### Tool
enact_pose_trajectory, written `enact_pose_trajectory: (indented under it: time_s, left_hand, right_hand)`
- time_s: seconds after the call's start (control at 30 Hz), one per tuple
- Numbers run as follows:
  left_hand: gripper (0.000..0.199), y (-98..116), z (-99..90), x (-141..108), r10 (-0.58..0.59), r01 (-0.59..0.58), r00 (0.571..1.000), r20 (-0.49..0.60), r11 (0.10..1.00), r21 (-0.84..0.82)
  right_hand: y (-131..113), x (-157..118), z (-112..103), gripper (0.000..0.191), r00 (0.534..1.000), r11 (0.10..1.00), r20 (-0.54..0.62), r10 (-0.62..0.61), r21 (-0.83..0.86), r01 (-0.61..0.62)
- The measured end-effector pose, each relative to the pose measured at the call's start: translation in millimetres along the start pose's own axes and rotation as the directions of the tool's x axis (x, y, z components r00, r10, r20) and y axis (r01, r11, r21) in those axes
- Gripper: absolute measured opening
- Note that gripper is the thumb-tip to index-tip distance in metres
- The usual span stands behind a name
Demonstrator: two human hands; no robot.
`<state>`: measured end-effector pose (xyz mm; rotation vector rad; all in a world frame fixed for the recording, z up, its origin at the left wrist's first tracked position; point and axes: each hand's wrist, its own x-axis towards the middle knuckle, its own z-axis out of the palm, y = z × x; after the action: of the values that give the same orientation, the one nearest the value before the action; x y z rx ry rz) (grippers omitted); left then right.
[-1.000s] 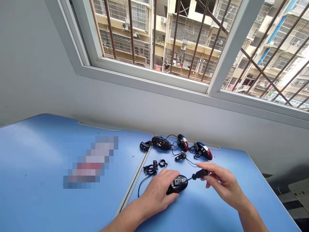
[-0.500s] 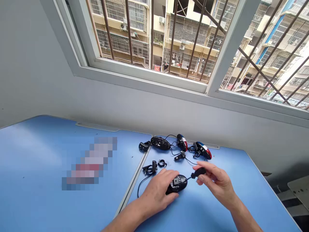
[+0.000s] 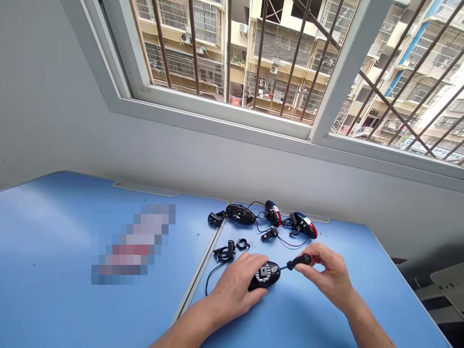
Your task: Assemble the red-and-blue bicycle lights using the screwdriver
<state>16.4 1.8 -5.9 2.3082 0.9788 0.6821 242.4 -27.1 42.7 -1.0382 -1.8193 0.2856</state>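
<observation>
On the blue table, a black oval device (image 3: 267,273) lies with its ribbed side up. My left hand (image 3: 241,282) is closed around its left end, fingers above and thumb below. A cable runs from behind that hand to a black clamp piece (image 3: 225,251). My right hand (image 3: 326,270) pinches the handle of a black screwdriver (image 3: 299,261), whose shaft points left and meets the right end of the device. The exact spot under the tip is too small to make out.
Beyond my hands lie a loose ring clamp (image 3: 242,244), a black oval unit (image 3: 240,214), a small cabled switch (image 3: 269,234) and two red, white and blue units (image 3: 273,213). A pixelated item (image 3: 137,241) is at left. Behind stands a barred window.
The fingers of my right hand have shifted on the screwdriver handle, which now sits slightly further right. My left hand and the device are nearly unchanged.
</observation>
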Motion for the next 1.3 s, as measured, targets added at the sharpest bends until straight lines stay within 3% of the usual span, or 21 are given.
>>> enact_pose_trajectory:
  time_s: [0.1,0.2,0.33,0.47,0.6,0.7,0.8,0.87,0.97,1.13,1.3]
  left_hand:
    - [0.044,-1.3,0.3,-0.5,0.009,-0.009,1.000,-0.003,1.000,-0.001]
    - [0.046,-1.8,0.4,-0.9,0.016,-0.016,1.000,-0.007,1.000,-0.003]
    - [0.043,1.6,-1.2,-0.1,0.012,-0.012,1.000,-0.002,1.000,-0.001]
    - [0.040,8.5,-5.3,1.6,-0.009,0.009,1.000,0.020,1.000,0.006]
    - [0.040,12.3,-8.4,2.6,-0.037,0.036,0.998,0.047,0.999,0.015]
    - [0.039,11.9,-8.4,2.4,-0.032,0.031,0.998,0.047,0.999,0.019]
    - [0.039,10.2,-7.1,1.7,-0.016,0.015,0.999,0.035,1.000,0.021]
    - [0.039,9.1,-6.1,1.4,-0.016,0.016,0.999,0.036,1.000,0.019]
    - [0.039,8.4,-5.3,1.5,-0.016,0.016,1.000,0.027,1.000,0.016]
    - [0.040,9.8,-6.1,2.1,-0.014,0.014,0.999,0.036,1.000,0.005]
    - [0.041,12.3,-7.9,2.6,-0.043,0.043,0.997,0.060,0.999,-0.001]
  right_hand:
    - [1.0,-1.1,5.7,0.013,0.993,0.993,-0.050,-0.109,-0.055,0.106]
    - [1.5,-1.8,3.1,0.032,0.985,0.986,0.048,-0.163,-0.028,0.164]
    - [-0.2,-2.7,-8.1,0.044,0.973,0.994,0.208,-0.100,0.063,0.089]
    - [-0.1,-4.8,-15.1,0.037,0.962,0.988,0.271,-0.013,0.154,-0.030]
    - [1.2,-5.9,-9.8,0.017,0.978,0.985,0.196,0.071,0.144,-0.100]
    - [1.8,-6.1,-0.6,0.007,0.993,0.995,0.089,0.074,0.068,-0.080]
    - [2.5,-6.0,6.5,0.019,1.000,0.999,-0.007,-0.022,0.033,0.022]
    - [2.6,-5.5,7.2,0.029,0.996,0.995,-0.009,-0.093,0.036,0.093]
    - [2.5,-4.4,1.8,0.033,0.991,0.993,0.065,-0.114,0.045,0.111]
    - [4.2,-4.4,-11.7,0.040,0.969,0.994,0.245,-0.007,0.105,-0.019]
    - [7.4,-5.5,-15.3,0.033,0.962,0.987,0.266,0.059,0.127,-0.095]
